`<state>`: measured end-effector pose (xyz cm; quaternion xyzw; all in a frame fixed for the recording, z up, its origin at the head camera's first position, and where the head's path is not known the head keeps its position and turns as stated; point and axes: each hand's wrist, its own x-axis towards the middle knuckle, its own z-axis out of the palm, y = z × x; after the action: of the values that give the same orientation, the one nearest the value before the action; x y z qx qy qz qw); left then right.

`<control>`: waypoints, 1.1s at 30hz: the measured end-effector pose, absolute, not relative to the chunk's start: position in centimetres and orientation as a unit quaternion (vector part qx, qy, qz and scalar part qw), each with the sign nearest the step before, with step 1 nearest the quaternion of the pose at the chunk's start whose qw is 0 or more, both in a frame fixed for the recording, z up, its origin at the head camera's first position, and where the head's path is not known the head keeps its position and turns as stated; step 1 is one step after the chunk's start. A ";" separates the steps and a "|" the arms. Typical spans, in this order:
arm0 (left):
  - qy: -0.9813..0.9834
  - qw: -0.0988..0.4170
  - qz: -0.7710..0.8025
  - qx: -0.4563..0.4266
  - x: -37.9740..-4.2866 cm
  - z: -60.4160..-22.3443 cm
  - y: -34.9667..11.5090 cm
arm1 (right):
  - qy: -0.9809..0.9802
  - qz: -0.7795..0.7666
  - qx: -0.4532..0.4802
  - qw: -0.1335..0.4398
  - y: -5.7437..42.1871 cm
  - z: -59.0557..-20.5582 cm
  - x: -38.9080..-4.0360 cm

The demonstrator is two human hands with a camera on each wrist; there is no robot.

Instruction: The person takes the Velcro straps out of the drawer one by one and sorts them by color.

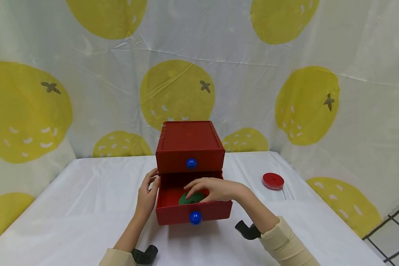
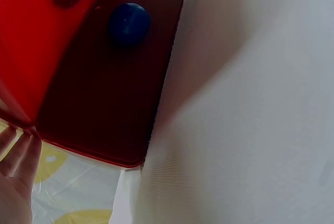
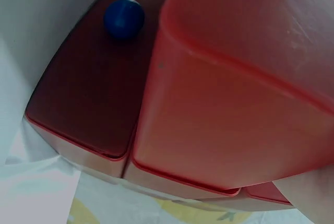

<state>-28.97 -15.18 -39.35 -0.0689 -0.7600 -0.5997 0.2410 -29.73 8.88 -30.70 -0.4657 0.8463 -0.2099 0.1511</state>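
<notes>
A red drawer cabinet [image 1: 190, 136] stands on the table with one drawer [image 1: 173, 215] pulled out under a closed top drawer. Inside the open drawer lies a green round object [image 1: 193, 198] with a dark mark. Reaching in from above, my right hand [image 1: 216, 188] pinches it between thumb and fingers, which cover part of it. My left hand [image 1: 147, 194] touches the cabinet's left side with fairly straight fingers; in the left wrist view its fingertips [image 2: 32, 148] meet the red edge. In the right wrist view the drawer's wall [image 3: 224, 114] hides most of the right hand.
A red flat roll [image 1: 273, 181] lies on the white tablecloth [image 1: 96, 192], right of the cabinet. Blue knobs project from the drawer fronts, including a closed lower drawer [image 2: 104, 88]. A curtain [image 1: 239, 88] with yellow fruit prints hangs behind.
</notes>
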 end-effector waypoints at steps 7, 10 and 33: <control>-0.765 0.235 -0.596 -0.065 -28.9 -39.4 -15.2 | 0.845 -0.202 -0.461 0.180 8.6 -30.6 -29.8; -0.766 0.233 -0.595 -0.064 -29.0 -39.5 -15.3 | 0.845 -0.194 -0.460 0.190 8.6 -30.6 -29.8; -0.760 0.237 -0.601 -0.070 -29.1 -39.6 -15.3 | 0.857 -0.189 -0.450 0.162 8.2 -30.8 -30.1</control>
<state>-29.12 -15.32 -39.62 -0.0701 -0.7602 -0.6006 0.2375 -30.09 8.19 -30.85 -0.4504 0.8573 -0.1894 0.1620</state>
